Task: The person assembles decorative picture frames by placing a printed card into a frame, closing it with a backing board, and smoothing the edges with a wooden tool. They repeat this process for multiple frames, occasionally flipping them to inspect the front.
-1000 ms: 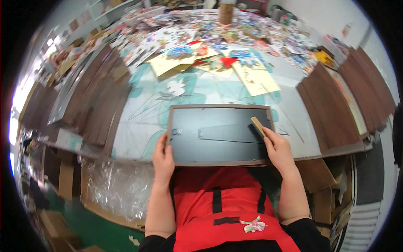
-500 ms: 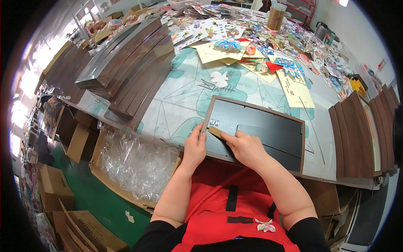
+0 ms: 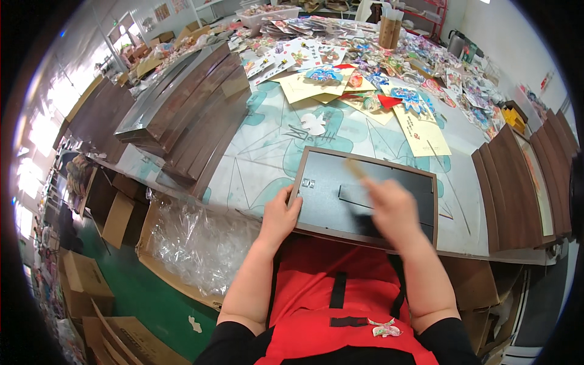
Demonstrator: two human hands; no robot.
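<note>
A brown picture frame [image 3: 370,157] lies face down at the table's near edge, its black backing board [image 3: 323,208] facing up. The backing carries a small metal hanger [image 3: 308,183] near its left end and a stand flap [image 3: 354,194] in the middle. My left hand [image 3: 281,216] is closed on the frame's left side, thumb on the rim. Over the right half of the backing, my right hand [image 3: 392,207] grips a short, flat tan strip [image 3: 356,168]; motion blurs both. Whether the strip's tip touches the board, I cannot tell.
Wrapped brown frames [image 3: 188,115] are stacked at the left, and more brown frames [image 3: 508,188] stand at the right. Yellow cards [image 3: 420,137] and colourful paper cutouts [image 3: 407,100] cover the far table. A box of clear plastic wrap [image 3: 198,255] sits below the left edge.
My right hand, with the tan strip, has lifted from the frame's left end and moved right and up. My left hand stays on the frame's left side.
</note>
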